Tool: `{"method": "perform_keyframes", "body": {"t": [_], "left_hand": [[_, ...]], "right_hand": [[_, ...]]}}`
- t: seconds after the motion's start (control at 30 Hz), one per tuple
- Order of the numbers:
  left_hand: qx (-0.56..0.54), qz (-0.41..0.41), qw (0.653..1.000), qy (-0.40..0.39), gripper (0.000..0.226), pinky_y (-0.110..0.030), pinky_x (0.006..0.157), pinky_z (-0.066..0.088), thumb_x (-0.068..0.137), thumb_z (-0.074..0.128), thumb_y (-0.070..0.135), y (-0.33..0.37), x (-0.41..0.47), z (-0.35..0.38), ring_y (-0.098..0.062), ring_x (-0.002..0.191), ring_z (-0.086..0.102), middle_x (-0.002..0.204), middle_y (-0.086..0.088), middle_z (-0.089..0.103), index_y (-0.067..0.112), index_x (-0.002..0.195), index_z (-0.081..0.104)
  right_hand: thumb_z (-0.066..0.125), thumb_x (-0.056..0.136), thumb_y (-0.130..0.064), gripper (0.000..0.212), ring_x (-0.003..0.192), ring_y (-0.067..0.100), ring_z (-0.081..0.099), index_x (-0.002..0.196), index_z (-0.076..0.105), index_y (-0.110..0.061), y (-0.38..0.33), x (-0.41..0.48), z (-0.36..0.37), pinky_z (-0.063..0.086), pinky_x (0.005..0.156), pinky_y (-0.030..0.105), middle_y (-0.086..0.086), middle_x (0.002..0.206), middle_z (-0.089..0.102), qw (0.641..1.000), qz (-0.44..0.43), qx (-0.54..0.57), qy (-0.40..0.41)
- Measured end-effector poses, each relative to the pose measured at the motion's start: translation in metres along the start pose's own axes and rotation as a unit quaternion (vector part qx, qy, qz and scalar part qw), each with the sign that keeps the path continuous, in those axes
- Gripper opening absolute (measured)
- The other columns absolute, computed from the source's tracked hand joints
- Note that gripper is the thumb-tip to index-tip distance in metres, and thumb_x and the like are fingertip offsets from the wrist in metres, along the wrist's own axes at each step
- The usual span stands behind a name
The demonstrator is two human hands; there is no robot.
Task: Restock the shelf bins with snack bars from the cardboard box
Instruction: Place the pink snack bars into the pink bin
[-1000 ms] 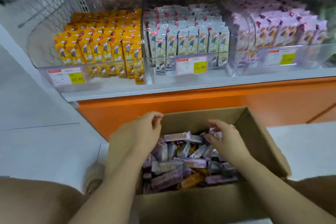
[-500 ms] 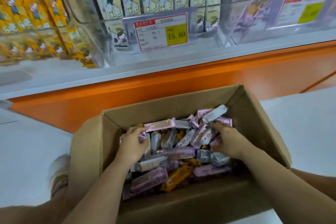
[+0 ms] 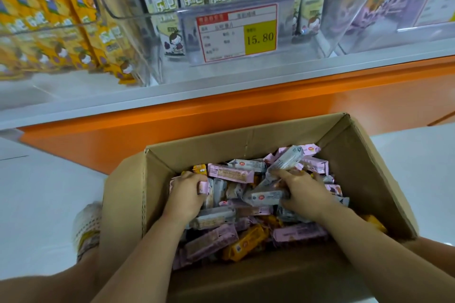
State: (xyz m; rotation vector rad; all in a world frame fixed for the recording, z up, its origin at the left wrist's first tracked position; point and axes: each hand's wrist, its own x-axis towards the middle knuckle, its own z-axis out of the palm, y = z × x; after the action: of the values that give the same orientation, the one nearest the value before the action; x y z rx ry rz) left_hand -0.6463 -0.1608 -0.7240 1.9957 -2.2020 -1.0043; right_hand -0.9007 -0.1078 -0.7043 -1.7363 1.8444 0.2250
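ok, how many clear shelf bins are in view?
3: left bin with yellow packs, middle bin behind the 15.80 price tag, right bin with purple packs, partly cropped. More may sit out of view.

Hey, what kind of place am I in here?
Probably a shop aisle: clear shelf bins of packaged snacks, a price tag reading 15.80, and a cardboard box of loose snack bars.

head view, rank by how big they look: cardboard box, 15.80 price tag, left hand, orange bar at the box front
1. cardboard box
2. price tag, though it sits farther from the camera
3. left hand and orange bar look about alike, so I won't rank them
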Motion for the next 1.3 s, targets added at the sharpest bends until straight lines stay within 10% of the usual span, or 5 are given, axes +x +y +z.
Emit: {"method": "perform_keyframes", "body": {"t": [0.17, 0.37, 0.63, 1.03, 1.3], "left_hand": [[-0.1, 0.01, 0.994, 0.05, 0.037, -0.019, 0.089, 0.035, 0.089, 0.064, 0.017, 0.014, -0.003, -0.017, -0.016, 0.113, 0.051, 0.121, 0.002, 0.053, 0.019, 0.126, 0.058], [-0.17, 0.042, 0.984, 0.04, 0.038, -0.019, 0.088, 0.034, 0.091, 0.061, 0.028, 0.037, -0.009, -0.051, -0.003, 0.105, 0.047, 0.115, 0.012, 0.053, 0.022, 0.128, 0.054], [-0.2, 0.037, 0.979, -0.027, 0.033, -0.01, 0.057, 0.044, 0.093, 0.052, 0.045, 0.071, -0.037, -0.069, 0.003, 0.078, 0.058, 0.116, 0.012, 0.052, 0.032, 0.123, 0.05], [-0.158, -0.024, 0.987, 0.015, 0.016, -0.029, 0.065, 0.046, 0.088, 0.066, 0.021, 0.04, -0.069, -0.084, -0.016, 0.076, 0.057, 0.094, 0.0, 0.06, 0.024, 0.089, 0.05], [-0.107, -0.015, 0.994, 0.002, 0.017, -0.016, 0.047, 0.032, 0.092, 0.059, 0.011, 0.025, -0.057, -0.07, -0.006, 0.059, 0.047, 0.087, 0.006, 0.054, 0.022, 0.099, 0.049]], "right_hand": [[0.061, 0.085, -0.039, 0.055, 0.108, 0.016, 0.057, 0.136, 0.04, -0.031, -0.005, -0.003, -0.004, 0.018, 0.114, 0.042, -0.008, 0.108, 0.064, 0.998, -0.043, -0.016, 0.053], [0.058, 0.093, -0.023, 0.016, 0.049, 0.01, 0.056, 0.106, 0.06, -0.015, -0.02, -0.013, -0.04, 0.039, 0.045, 0.018, 0.007, 0.073, 0.062, 0.941, -0.016, 0.306, 0.144], [0.067, 0.086, -0.03, 0.029, 0.081, 0.023, 0.064, 0.112, 0.062, -0.017, -0.031, -0.047, -0.071, 0.054, 0.075, 0.038, 0.004, 0.101, 0.062, 0.939, -0.007, 0.293, 0.179], [0.06, 0.087, -0.011, 0.033, 0.104, 0.032, 0.06, 0.12, 0.061, -0.014, 0.014, -0.072, -0.045, 0.046, 0.087, 0.035, 0.014, 0.116, 0.062, 0.979, 0.081, 0.12, 0.141], [0.051, 0.095, -0.017, 0.036, 0.112, 0.027, 0.054, 0.13, 0.052, -0.02, -0.035, -0.034, -0.021, 0.047, 0.09, 0.038, 0.008, 0.13, 0.055, 0.996, -0.051, 0.03, 0.064]]}}
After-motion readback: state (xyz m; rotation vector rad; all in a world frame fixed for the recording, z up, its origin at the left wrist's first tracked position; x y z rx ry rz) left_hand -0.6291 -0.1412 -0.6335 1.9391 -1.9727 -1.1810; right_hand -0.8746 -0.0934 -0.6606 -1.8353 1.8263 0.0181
